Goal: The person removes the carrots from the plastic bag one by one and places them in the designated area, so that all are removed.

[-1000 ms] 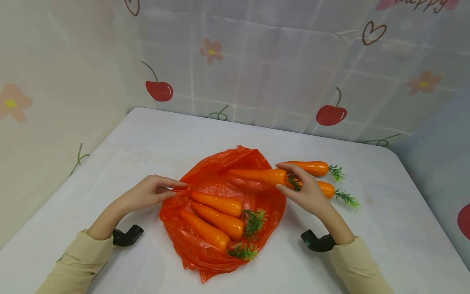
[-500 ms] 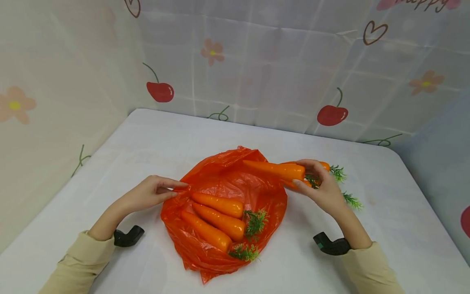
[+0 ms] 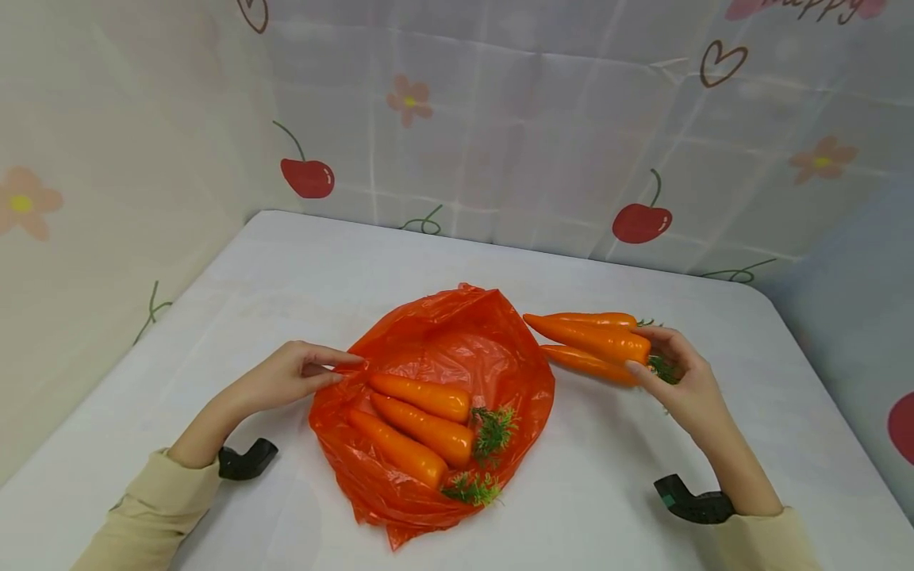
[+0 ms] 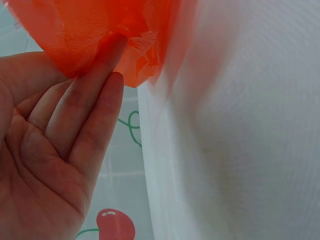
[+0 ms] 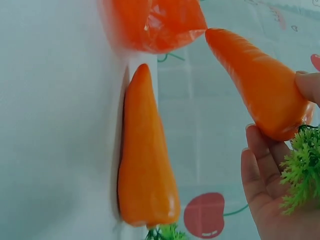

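In the head view a red plastic bag lies spread on the table, its mouth wide. Three orange carrots with green tops, one of them a middle carrot, rest inside. At the bag's left rim my left hand pinches the plastic between thumb and fingers. Right of the bag, my right hand grips another carrot by its thick end, the tip pointing at the bag. Beneath and behind it lie a near carrot and a far carrot, both outside the bag.
The white table has rounded far corners. Behind it hangs a pale curtain printed with cherries and flowers. Black curved mounts sit at the left wrist and right wrist.
My right hand has carried its carrot rightward, from over the bag to above the carrots outside. The left hand has stayed at the bag's rim.
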`<state>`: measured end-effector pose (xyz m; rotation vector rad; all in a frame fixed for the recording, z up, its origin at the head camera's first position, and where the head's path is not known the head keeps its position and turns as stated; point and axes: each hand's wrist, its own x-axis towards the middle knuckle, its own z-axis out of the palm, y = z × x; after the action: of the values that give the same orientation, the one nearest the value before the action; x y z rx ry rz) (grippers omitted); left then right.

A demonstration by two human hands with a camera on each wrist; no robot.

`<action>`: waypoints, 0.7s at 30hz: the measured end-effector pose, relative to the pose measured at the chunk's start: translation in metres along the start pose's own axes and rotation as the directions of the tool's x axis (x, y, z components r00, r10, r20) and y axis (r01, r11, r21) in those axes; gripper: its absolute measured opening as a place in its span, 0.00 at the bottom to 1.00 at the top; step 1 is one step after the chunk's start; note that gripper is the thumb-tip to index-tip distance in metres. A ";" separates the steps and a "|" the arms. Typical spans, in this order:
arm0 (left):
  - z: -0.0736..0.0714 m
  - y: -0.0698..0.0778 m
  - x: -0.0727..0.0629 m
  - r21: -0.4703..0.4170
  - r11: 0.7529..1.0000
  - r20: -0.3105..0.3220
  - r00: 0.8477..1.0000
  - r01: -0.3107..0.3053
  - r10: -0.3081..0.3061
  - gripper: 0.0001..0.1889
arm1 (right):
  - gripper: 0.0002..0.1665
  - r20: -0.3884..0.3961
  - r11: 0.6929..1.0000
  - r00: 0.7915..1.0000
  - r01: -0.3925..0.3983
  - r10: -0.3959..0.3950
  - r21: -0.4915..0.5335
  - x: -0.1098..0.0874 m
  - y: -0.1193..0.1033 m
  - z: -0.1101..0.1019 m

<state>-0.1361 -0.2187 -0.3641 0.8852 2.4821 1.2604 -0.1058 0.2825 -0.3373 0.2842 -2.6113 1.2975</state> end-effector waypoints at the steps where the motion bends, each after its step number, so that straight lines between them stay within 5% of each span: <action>1: 0.000 0.000 0.000 -0.003 1.000 0.000 1.000 -0.001 0.001 0.17 | 0.27 -0.005 1.000 1.000 0.000 0.001 0.006 -0.001 0.005 -0.002; 4: 0.000 0.000 -0.001 -0.008 1.000 0.001 1.000 -0.007 0.007 0.17 | 0.27 -0.018 1.000 1.000 -0.014 0.013 -0.010 -0.006 0.009 -0.008; 6: 0.000 0.001 -0.002 -0.008 1.000 0.001 1.000 -0.012 0.012 0.17 | 0.28 -0.036 0.999 0.999 -0.023 0.022 -0.025 -0.007 0.036 -0.011; 11: -0.001 0.001 -0.001 -0.007 1.000 0.002 1.000 -0.023 0.023 0.17 | 0.28 -0.041 0.999 0.998 -0.050 0.051 0.010 -0.015 0.059 -0.022; 14: -0.001 0.001 0.000 -0.005 1.000 0.001 1.000 -0.023 0.023 0.17 | 0.26 -0.039 0.997 0.997 -0.068 0.069 0.022 -0.023 0.048 -0.026; 21: 0.000 0.001 0.000 0.008 1.000 -0.007 1.000 -0.016 0.016 0.17 | 0.26 -0.003 0.995 0.995 -0.098 0.098 -0.013 -0.035 0.081 -0.032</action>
<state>-0.1361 -0.2184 -0.3636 0.9062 2.4920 1.2610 -0.0906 0.3591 -0.3891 0.1542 -2.6607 1.3095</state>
